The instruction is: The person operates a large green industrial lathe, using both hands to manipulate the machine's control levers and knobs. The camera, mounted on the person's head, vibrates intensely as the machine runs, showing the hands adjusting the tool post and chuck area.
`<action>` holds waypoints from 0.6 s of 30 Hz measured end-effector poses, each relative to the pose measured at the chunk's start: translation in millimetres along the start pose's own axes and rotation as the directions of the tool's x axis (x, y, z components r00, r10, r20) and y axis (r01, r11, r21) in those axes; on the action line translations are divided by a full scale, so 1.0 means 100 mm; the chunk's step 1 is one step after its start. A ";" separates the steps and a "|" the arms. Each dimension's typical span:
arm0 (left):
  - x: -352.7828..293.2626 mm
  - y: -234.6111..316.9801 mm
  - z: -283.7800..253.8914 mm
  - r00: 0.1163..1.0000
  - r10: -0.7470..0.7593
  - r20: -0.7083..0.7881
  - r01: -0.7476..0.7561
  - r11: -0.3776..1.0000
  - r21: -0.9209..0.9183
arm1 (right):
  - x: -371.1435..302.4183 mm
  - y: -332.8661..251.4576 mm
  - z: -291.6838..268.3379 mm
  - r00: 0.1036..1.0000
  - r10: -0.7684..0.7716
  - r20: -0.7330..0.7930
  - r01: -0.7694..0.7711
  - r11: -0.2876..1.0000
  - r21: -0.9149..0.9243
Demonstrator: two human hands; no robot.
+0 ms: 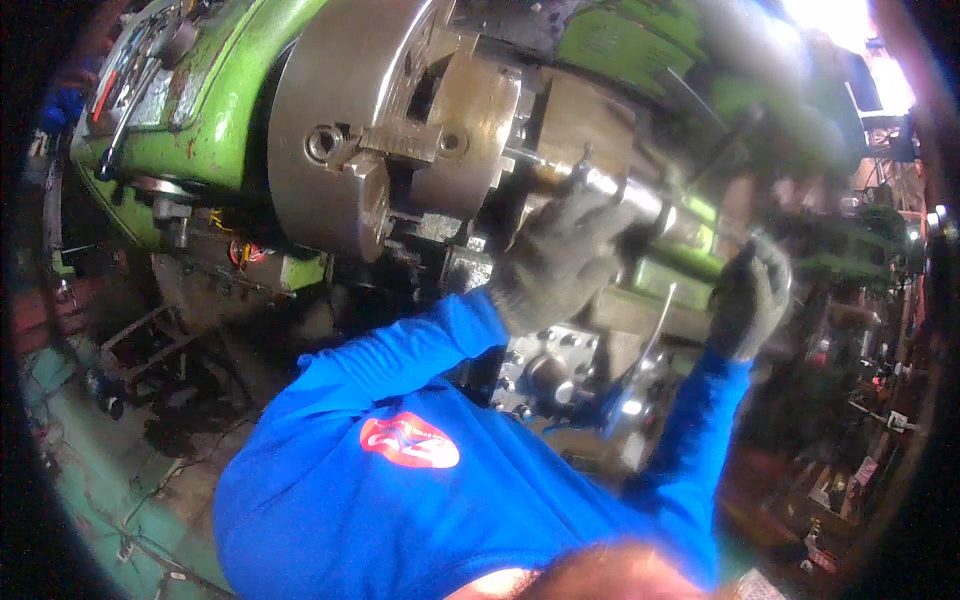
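A large steel lathe chuck (310, 120) grips a thick round metal workpiece (470, 125) between its stepped jaws. To the right of the workpiece, a shiny cylindrical tool holder (635, 197) lies in line with it, a thin tip pointing at its face. My left hand (570, 250), in a dark grey glove, reaches over to this holder with its fingers bent around the near side; motion blurs them. Farther right, my right hand (755, 295), gloved too, is closed beside the lathe's right-hand part. What it grips there is hidden and smeared.
The green headstock (230, 90) carries several hand tools on top at the far left. Below my hands sit a bolted tool post (550, 375) and a lever (660, 320). Cluttered shelving (860, 430) stands at the right, with green flooring (90, 440) at the lower left.
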State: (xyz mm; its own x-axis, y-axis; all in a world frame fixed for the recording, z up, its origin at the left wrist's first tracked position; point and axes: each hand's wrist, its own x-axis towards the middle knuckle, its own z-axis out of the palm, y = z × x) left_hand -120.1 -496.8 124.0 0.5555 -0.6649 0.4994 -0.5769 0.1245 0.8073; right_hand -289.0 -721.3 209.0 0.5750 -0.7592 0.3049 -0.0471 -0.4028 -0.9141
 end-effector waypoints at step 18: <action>0.18 -0.11 0.20 0.909 -0.211 0.358 0.397 0.698 -0.596 | 0.40 -0.19 0.98 0.818 -0.044 0.573 -0.286 0.833 0.473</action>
State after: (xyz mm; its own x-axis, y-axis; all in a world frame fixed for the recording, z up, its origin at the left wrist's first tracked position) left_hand -115.8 -525.0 117.5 0.4123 -0.8948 0.1712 0.1750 0.2621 0.9490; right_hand -184.9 -693.8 212.3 0.9408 -0.3102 0.1366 0.1824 0.1237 -0.9754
